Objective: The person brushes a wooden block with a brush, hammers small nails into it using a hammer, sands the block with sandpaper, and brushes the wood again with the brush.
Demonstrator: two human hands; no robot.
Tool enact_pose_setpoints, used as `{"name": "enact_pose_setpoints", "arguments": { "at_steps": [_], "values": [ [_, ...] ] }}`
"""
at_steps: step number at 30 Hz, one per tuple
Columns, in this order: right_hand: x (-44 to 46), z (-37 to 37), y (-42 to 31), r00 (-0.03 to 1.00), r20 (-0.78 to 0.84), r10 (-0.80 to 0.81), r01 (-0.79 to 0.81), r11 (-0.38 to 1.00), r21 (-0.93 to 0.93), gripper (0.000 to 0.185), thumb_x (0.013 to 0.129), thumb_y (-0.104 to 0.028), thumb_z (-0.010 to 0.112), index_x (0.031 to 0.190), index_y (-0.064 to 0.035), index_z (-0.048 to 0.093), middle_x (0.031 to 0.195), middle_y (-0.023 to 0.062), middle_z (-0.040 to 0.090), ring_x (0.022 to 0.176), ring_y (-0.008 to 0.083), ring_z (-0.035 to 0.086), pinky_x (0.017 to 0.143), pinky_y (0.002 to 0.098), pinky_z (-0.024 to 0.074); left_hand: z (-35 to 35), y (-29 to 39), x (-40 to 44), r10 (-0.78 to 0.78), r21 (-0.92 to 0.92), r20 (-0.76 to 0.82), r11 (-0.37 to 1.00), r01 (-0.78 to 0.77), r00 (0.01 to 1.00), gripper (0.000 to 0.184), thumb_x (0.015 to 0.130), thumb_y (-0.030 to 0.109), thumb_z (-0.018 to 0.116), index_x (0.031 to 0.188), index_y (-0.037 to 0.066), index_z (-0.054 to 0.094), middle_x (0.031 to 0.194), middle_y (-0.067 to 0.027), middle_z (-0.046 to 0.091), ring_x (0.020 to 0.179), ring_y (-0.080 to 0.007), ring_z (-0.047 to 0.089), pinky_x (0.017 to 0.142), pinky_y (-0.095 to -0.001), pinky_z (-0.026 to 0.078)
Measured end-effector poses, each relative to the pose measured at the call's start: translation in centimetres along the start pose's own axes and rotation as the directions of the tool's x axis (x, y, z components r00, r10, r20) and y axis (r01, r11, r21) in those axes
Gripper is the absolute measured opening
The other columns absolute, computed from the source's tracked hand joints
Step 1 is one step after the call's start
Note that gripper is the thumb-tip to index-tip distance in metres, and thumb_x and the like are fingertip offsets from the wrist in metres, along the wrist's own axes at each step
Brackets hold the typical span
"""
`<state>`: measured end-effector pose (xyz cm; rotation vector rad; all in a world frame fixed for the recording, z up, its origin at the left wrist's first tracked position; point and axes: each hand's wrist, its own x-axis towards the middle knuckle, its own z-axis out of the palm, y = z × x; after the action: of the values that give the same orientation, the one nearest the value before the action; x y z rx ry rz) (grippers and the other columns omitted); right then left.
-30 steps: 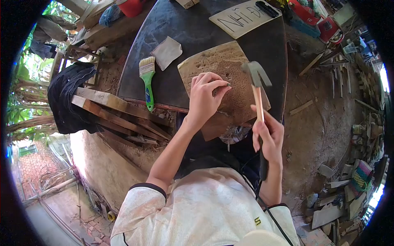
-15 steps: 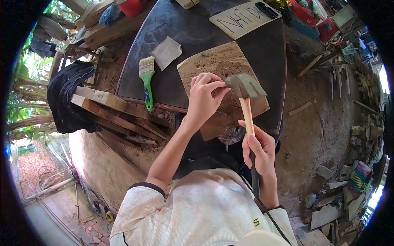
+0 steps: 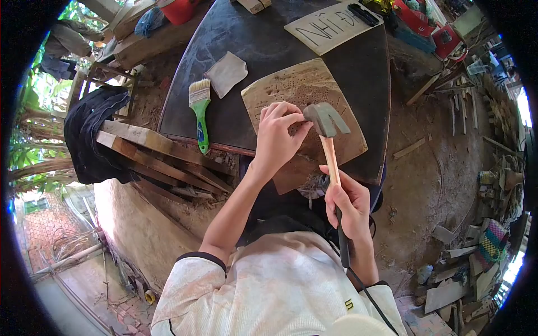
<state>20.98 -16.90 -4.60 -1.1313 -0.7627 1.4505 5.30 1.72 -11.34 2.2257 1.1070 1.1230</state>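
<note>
My right hand (image 3: 350, 206) grips the hammer (image 3: 330, 155), pointing forward, beside my pinched left hand (image 3: 279, 133). I can't tell what's pinched.

Head-worn camera, very wide, pitched forward and steeply down over the wearer's own chest.

The one view looks from the person's head, with the pale shirt (image 3: 269, 274) close below the lens and filling the lower middle. Both the left hand (image 3: 277, 134) and the right hand (image 3: 351, 204) sit near the centre, seen from above and behind at close range. The dark bench (image 3: 263, 39) lies just beyond them and runs out of frame at the top. The fisheye lens also takes in wooden beams (image 3: 140, 133) to the left and bare ground (image 3: 414, 190) to the right, its curved edges ending in black.
</note>
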Motion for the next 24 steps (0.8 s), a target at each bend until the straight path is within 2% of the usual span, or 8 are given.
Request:
{"name": "enact_pose_setpoints", "arguments": {
  "at_steps": [4,7,12,15,17,20,21,24],
  "values": [
    [0.3,0.5,-0.3,0.999,-0.028,0.032,-0.031,0.999,0.028,0.05,0.117,-0.025,0.061,0.156,0.006,0.057,0.072,-0.0025,0.058,0.046,0.0034,0.048,0.042,0.0219,0.0362,-0.2,0.4,0.0,-0.002,0.001,0.01,1.0,0.002,1.0,0.015,0.085,0.016,0.089,0.095,0.005,0.083,0.104,-0.0042,0.074,0.109,-0.0286,0.066,0.104,-0.0426,0.048],
    [0.0,0.3,-0.1,1.0,0.005,-0.03,0.03,0.999,0.018,0.05,0.118,-0.024,0.059,0.156,0.0068,0.056,0.073,-0.0022,0.058,0.047,0.0035,0.048,0.042,0.0217,0.0363,-0.3,0.3,0.0,0.003,-0.005,-0.009,1.0,-0.003,1.0,0.015,0.086,0.016,0.089,0.094,0.005,0.084,0.104,-0.0047,0.074,0.109,-0.0289,0.066,0.105,-0.0432,0.048],
    [0.4,0.5,-0.7,1.0,-0.02,0.021,-0.02,0.999,0.034,0.05,0.117,-0.024,0.059,0.156,0.008,0.055,0.074,-0.0014,0.058,0.048,0.0041,0.049,0.043,0.0217,0.0362,-0.2,0.2,0.0,-0.01,-0.018,-0.016,1.0,0.009,1.0,0.016,0.086,0.018,0.089,0.093,0.005,0.084,0.104,-0.0047,0.073,0.11,-0.0289,0.066,0.106,-0.0441,0.048],
    [-0.3,0.7,-1.6,0.999,0.0,-0.043,0.043,0.999,0.021,0.052,0.117,-0.024,0.06,0.156,0.0089,0.055,0.075,-0.0011,0.059,0.049,0.0044,0.049,0.043,0.0216,0.0363,-0.7,0.7,-0.1,-0.012,0.002,0.007,1.0,0.012,1.0,0.027,0.084,0.027,0.091,0.1,0.006,0.084,0.115,-0.0074,0.073,0.121,-0.0316,0.065,0.111,-0.0462,0.046],
    [-0.7,0.7,-1.6,0.994,0.02,-0.104,0.103,0.994,0.042,0.053,0.116,-0.023,0.06,0.156,0.0098,0.054,0.075,-0.001,0.058,0.049,0.0044,0.049,0.043,0.0211,0.0365,-0.8,1.1,-0.2,-0.029,0.091,-0.013,0.995,0.03,1.0,0.044,0.083,0.037,0.092,0.114,0.006,0.083,0.13,-0.0131,0.071,0.134,-0.036,0.06,0.12,-0.049,0.041],
    [0.0,0.0,-1.1,1.0,0.011,-0.02,0.019,0.998,0.062,0.052,0.116,-0.022,0.059,0.157,0.0098,0.054,0.075,-0.0007,0.059,0.05,0.0043,0.05,0.043,0.0212,0.0366,-0.4,0.9,0.1,-0.032,0.234,0.03,0.972,0.024,0.999,0.077,0.078,0.054,0.092,0.134,0.003,0.077,0.153,-0.0222,0.061,0.152,-0.0414,0.049,0.131,-0.0527,0.03],
    [0.4,0.2,-1.2,0.997,-0.036,0.065,-0.063,0.996,0.061,0.052,0.116,-0.022,0.058,0.156,0.0104,0.054,0.075,-0.0004,0.06,0.049,0.0045,0.05,0.042,0.0214,0.0368,-0.2,0.8,0.1,-0.036,0.284,0.059,0.959,0.017,0.998,0.089,0.076,0.06,0.092,0.14,0.001,0.074,0.16,-0.0253,0.056,0.157,-0.0429,0.044,0.135,-0.0538,0.026],
    [-0.2,0.7,-2.2,0.998,-0.058,0.029,-0.029,1.0,0.005,0.053,0.116,-0.023,0.059,0.156,0.0109,0.053,0.075,-0.0001,0.06,0.049,0.0048,0.05,0.043,0.0212,0.0363,-0.2,0.9,0.3,-0.064,0.303,0.118,0.953,0.025,0.991,0.111,0.071,0.071,0.091,0.149,-0.004,0.066,0.168,-0.0282,0.048,0.162,-0.0433,0.038,0.138,-0.0553,0.019]
  ]
}}
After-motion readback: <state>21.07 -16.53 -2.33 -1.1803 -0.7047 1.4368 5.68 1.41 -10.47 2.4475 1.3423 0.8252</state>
